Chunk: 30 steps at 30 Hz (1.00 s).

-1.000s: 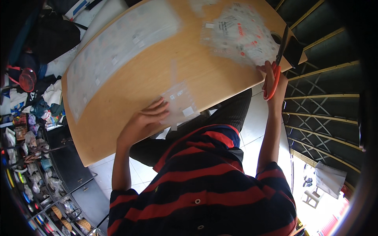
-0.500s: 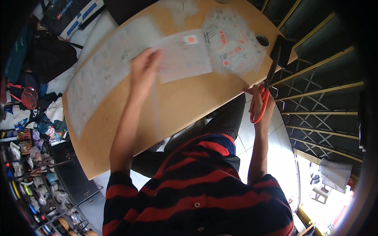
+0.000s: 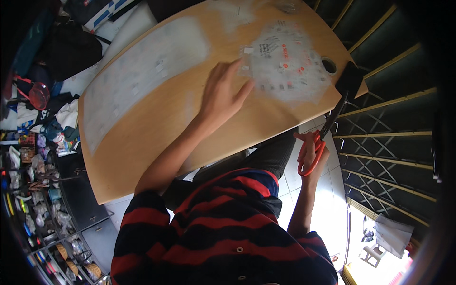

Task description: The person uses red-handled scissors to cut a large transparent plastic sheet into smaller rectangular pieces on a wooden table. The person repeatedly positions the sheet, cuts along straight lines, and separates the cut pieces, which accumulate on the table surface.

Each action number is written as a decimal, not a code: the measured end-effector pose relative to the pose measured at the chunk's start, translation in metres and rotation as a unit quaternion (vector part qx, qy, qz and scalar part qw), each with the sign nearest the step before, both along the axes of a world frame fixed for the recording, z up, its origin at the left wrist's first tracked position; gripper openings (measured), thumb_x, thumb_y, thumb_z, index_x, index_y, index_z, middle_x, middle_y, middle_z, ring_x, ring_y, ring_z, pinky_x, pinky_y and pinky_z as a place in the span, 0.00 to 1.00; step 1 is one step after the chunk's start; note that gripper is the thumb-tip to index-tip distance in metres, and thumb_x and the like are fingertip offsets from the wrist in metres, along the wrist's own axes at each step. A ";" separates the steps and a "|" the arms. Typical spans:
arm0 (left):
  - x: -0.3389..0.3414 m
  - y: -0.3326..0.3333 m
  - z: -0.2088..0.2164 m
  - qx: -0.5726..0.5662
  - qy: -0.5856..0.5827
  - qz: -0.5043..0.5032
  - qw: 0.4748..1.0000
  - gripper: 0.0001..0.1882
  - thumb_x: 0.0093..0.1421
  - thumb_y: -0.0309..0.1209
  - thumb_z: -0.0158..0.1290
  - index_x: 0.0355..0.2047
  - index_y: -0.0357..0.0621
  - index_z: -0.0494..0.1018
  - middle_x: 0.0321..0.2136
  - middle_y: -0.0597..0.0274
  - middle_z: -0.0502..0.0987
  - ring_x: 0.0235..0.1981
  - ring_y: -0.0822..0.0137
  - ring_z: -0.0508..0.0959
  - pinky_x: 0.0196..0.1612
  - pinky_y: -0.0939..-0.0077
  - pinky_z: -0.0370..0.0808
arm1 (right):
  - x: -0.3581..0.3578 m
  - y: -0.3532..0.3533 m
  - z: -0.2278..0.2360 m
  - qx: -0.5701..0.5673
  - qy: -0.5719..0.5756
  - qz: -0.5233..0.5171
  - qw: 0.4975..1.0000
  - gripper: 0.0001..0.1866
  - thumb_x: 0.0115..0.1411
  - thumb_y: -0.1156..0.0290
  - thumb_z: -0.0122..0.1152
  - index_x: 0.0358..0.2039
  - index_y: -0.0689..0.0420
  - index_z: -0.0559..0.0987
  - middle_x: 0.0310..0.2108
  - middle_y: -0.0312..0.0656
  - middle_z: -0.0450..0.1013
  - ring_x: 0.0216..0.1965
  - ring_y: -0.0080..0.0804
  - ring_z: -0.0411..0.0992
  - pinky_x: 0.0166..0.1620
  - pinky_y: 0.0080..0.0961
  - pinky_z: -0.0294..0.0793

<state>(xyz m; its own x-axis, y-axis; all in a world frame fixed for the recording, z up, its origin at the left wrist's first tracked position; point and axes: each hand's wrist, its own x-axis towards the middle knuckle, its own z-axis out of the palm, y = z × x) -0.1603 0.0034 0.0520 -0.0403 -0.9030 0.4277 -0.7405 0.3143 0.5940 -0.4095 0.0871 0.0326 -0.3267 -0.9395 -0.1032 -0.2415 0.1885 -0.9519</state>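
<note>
My left hand (image 3: 222, 92) is over the middle of the wooden table, thumb and fingers apart and nothing in them. Its fingertips point toward a pile of translucent plastic sheets with red and black print (image 3: 292, 66) and come close to its left edge; whether they touch is unclear. My right hand (image 3: 312, 151), beyond the table's near edge, is closed around the orange handles of a pair of scissors (image 3: 308, 164), whose dark blades point up and away. A long spread of whitish translucent sheets (image 3: 152, 59) lies along the table's far left side.
The curved wooden table (image 3: 137, 164) has a round hole (image 3: 328, 65) near its right end. A folding metal gate (image 3: 384, 137) stands at right. Crowded shelves (image 3: 47, 213) and a black cabinet (image 3: 85, 204) are at left; a dark bag (image 3: 71, 52) lies beyond the table's left edge.
My left hand has moved right and now holds no sheet; the translucent sheet that was under it has gone from the table's middle. My right hand still grips the scissors, slightly lower in view.
</note>
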 end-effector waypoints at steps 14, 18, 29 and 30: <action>0.093 0.211 -0.009 0.199 -0.203 -0.053 0.957 0.29 0.56 0.22 0.54 0.59 0.33 0.65 0.58 0.37 0.67 0.64 0.43 0.64 0.65 0.47 0.59 | 0.038 -0.047 0.025 0.025 -0.094 0.195 0.976 0.20 0.64 0.57 0.58 0.36 0.64 0.81 0.20 0.35 0.71 0.14 0.18 0.65 0.18 0.19 0.60; 0.114 0.190 -0.006 0.181 0.021 0.083 0.980 0.18 0.67 0.25 0.46 0.57 0.34 0.69 0.45 0.46 0.79 0.44 0.56 0.82 0.49 0.64 0.77 | 0.037 -0.062 0.018 0.070 -0.139 0.231 0.960 0.21 0.64 0.54 0.59 0.37 0.63 0.80 0.21 0.34 0.70 0.15 0.19 0.65 0.21 0.21 0.63; 0.089 -0.116 0.064 -0.074 0.339 0.001 0.938 0.21 0.69 0.28 0.46 0.61 0.33 0.64 0.51 0.45 0.76 0.44 0.59 0.82 0.43 0.75 0.79 | 0.018 -0.027 0.008 0.037 -0.095 0.191 0.976 0.25 0.66 0.52 0.56 0.49 0.62 0.78 0.17 0.31 0.65 0.15 0.17 0.64 0.21 0.21 0.65; 0.081 -0.140 0.057 -0.093 0.333 0.000 0.938 0.21 0.68 0.26 0.46 0.61 0.34 0.65 0.52 0.46 0.76 0.45 0.59 0.81 0.44 0.74 0.78 | 0.014 -0.020 0.006 0.048 -0.088 0.193 0.976 0.26 0.66 0.51 0.56 0.51 0.62 0.78 0.17 0.31 0.65 0.15 0.17 0.64 0.21 0.21 0.65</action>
<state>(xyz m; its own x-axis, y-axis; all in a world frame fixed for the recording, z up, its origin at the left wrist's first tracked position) -0.0792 -0.1368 0.1090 0.2923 -0.8107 0.5073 -0.2249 0.4574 0.8604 -0.3954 0.0667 0.0388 0.0797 -0.9723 -0.2197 -0.1474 0.2065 -0.9673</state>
